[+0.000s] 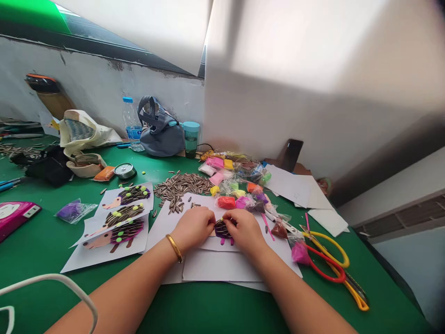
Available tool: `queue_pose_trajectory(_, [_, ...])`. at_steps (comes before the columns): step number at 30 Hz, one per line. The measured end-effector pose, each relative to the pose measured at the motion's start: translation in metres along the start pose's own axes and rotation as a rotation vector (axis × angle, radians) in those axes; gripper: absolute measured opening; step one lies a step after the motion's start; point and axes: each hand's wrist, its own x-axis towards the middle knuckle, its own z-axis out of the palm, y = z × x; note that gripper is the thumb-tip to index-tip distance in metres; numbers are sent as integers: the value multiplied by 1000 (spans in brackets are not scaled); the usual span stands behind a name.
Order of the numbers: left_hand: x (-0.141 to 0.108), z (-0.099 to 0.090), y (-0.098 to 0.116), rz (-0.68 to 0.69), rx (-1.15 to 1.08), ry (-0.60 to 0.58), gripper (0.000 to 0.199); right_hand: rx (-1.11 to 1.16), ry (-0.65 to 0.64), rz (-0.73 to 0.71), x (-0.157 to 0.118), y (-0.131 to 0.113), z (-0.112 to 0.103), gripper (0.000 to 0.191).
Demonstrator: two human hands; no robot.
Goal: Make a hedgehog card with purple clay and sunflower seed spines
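On the white paper (222, 271) in front of me lies a small hedgehog figure (222, 230) with a dark seed-covered body and pink feet. My left hand (196, 227), with a gold bracelet on the wrist, touches its left side, fingers bent together; what they hold, if anything, is hidden. My right hand (246, 228) is at its upper right, thumb and index finger pinched near a tiny yellow-green bit on top. Behind the hands is a pile of sunflower seeds (184, 185). Finished-looking hedgehog pictures (130, 195) lie to the left.
Bagged coloured clay (226, 202) lies behind my hands. Scissors (327, 264) and a pink clay bag (301, 253) are at the right. A blue bag (162, 134), bottle (130, 120) and cup (191, 139) stand by the wall. A white cable (59, 278) crosses the lower left.
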Motion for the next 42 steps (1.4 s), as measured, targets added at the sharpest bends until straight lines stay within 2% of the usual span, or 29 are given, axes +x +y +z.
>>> queue_pose_trajectory(7, [1, 2, 0, 11, 14, 13, 17, -15, 48, 6, 1, 1, 0, 12])
queue_pose_trajectory(22, [-1, 3, 1, 21, 31, 25, 14, 59, 7, 69, 3, 1, 3, 11])
queue_pose_trajectory(30, [0, 2, 1, 23, 32, 15, 14, 65, -23, 51, 3, 3, 5, 13])
queue_pose_trajectory(35, [0, 1, 1, 8, 0, 13, 15, 110, -25, 35, 3, 4, -2, 15])
queue_pose_trajectory(42, [-2, -6, 0, -16, -40, 9, 17, 150, 89, 44, -2, 12, -19, 17])
